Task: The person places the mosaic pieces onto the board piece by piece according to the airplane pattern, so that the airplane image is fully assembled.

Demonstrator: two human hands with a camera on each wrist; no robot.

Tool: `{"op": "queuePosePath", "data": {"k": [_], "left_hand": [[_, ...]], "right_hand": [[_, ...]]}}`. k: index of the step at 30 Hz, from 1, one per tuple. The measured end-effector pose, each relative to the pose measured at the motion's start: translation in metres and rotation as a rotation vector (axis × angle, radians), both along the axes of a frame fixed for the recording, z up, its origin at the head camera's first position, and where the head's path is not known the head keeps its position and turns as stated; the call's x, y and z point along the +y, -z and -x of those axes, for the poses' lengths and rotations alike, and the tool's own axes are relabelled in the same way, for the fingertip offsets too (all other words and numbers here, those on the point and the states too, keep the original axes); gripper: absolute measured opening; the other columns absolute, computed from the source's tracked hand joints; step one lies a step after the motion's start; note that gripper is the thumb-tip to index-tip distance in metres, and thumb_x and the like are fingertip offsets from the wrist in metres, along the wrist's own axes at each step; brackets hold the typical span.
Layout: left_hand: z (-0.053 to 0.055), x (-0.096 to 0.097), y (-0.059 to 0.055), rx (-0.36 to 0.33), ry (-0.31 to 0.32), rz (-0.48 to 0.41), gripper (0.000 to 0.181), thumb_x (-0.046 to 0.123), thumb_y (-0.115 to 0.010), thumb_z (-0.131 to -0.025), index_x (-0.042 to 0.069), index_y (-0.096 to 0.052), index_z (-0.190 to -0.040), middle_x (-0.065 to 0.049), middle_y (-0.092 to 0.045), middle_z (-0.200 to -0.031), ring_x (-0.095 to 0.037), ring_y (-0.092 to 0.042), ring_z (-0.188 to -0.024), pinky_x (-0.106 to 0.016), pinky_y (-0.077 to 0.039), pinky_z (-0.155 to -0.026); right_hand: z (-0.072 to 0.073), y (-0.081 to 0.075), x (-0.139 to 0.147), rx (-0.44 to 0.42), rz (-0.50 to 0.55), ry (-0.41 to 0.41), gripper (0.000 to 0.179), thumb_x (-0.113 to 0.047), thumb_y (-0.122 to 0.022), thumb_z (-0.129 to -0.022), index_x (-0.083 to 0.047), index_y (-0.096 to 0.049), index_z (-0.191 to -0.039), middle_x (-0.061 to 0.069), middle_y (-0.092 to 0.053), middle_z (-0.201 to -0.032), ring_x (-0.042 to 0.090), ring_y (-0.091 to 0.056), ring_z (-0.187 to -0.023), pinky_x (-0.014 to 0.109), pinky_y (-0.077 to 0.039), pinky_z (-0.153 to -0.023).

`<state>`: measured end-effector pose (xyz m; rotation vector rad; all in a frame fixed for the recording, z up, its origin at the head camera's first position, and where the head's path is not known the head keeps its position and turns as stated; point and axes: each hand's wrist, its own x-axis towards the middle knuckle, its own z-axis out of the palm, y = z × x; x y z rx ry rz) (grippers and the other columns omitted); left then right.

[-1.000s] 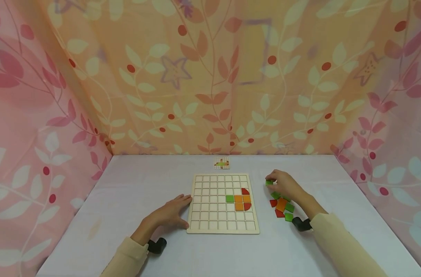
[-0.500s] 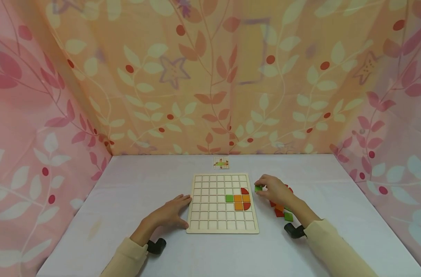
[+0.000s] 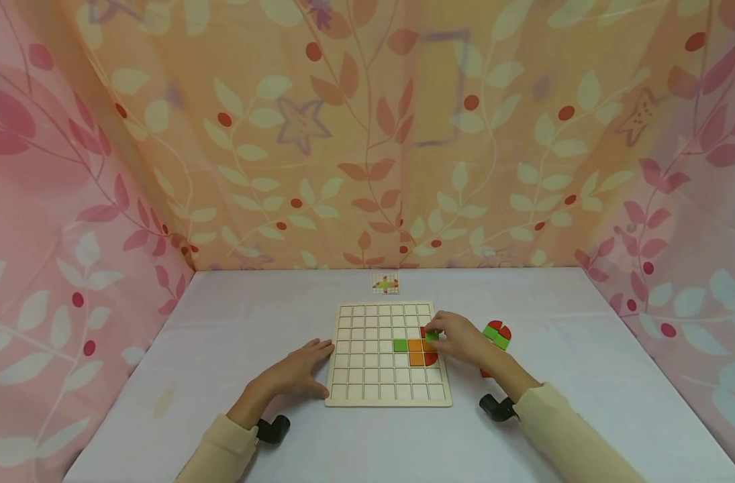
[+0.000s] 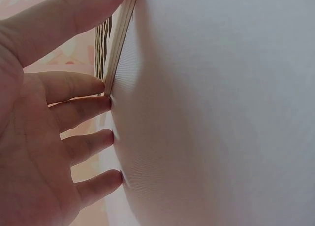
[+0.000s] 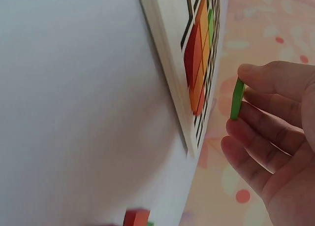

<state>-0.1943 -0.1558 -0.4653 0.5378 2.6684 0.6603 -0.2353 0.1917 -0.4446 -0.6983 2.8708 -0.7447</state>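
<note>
A pale wooden grid board (image 3: 370, 389) lies on the white table. My left hand (image 3: 297, 370) rests at its left edge, fingers straight and spread; in the left wrist view, fingertips (image 4: 106, 103) touch the board's side. My right hand (image 3: 460, 340) pinches a green square tile (image 5: 237, 99) between thumb and fingers, above the board's right side. On the grid lie a green tile (image 3: 400, 345), orange square tiles (image 3: 416, 360) and red quarter-round pieces (image 3: 430, 359). The right hand partly hides the upper red piece and one orange tile.
Right of the board is a loose group of red and green pieces (image 3: 499, 339), partly hidden by the right arm. A small pattern card (image 3: 385, 284) lies behind the board. Patterned cloth walls (image 3: 367, 168) stand around the table's back and sides.
My right hand has carried the green tile leftward from beside the loose pieces to over the board's right side. The left hand stays at the board's edge.
</note>
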Motion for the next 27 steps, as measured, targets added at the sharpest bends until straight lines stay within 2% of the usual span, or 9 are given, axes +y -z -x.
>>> {"op": "queuePosePath", "data": {"k": [10, 15, 22, 27], "left_hand": [[-0.002, 0.0, -0.001, -0.005, -0.007, -0.013, 0.091, 0.023, -0.087, -0.071, 0.001, -0.041, -0.147, -0.013, -0.036, -0.156, -0.036, -0.023, -0.149, -0.058, -0.025, -0.117], [-0.002, 0.0, 0.0, -0.001, -0.006, -0.015, 0.091, 0.023, -0.087, -0.071, 0.001, -0.041, -0.146, -0.013, -0.037, -0.156, -0.036, -0.023, -0.149, -0.058, -0.025, -0.116], [-0.002, 0.0, 0.0, 0.001, -0.007, -0.015, 0.091, 0.023, -0.087, -0.071, 0.001, -0.042, -0.146, -0.013, -0.037, -0.156, -0.036, -0.024, -0.149, -0.058, -0.025, -0.117], [-0.002, -0.001, 0.0, 0.007, -0.004, -0.015, 0.09, 0.022, -0.087, -0.07, 0.0, -0.042, -0.146, -0.014, -0.038, -0.156, -0.037, -0.024, -0.148, -0.058, -0.026, -0.116]], "right_hand": [[-0.002, 0.008, -0.021, 0.079, -0.049, -0.112, 0.02, -0.014, -0.075, -0.083, -0.007, -0.074, -0.101, -0.004, -0.061, -0.091, 0.009, -0.052, -0.08, 0.027, -0.05, -0.075], [-0.004, 0.009, -0.031, 0.068, -0.058, -0.127, 0.02, -0.015, -0.075, -0.083, -0.007, -0.075, -0.101, -0.003, -0.062, -0.09, 0.008, -0.052, -0.08, 0.026, -0.05, -0.075], [-0.007, 0.012, -0.04, 0.064, -0.034, -0.152, 0.021, -0.013, -0.075, -0.082, -0.006, -0.074, -0.101, -0.003, -0.06, -0.087, 0.009, -0.048, -0.073, 0.02, -0.045, -0.065], [-0.008, 0.012, -0.045, 0.063, -0.042, -0.154, 0.021, -0.014, -0.074, -0.083, -0.006, -0.074, -0.103, -0.004, -0.059, -0.088, 0.007, -0.047, -0.074, 0.02, -0.043, -0.065]]}}
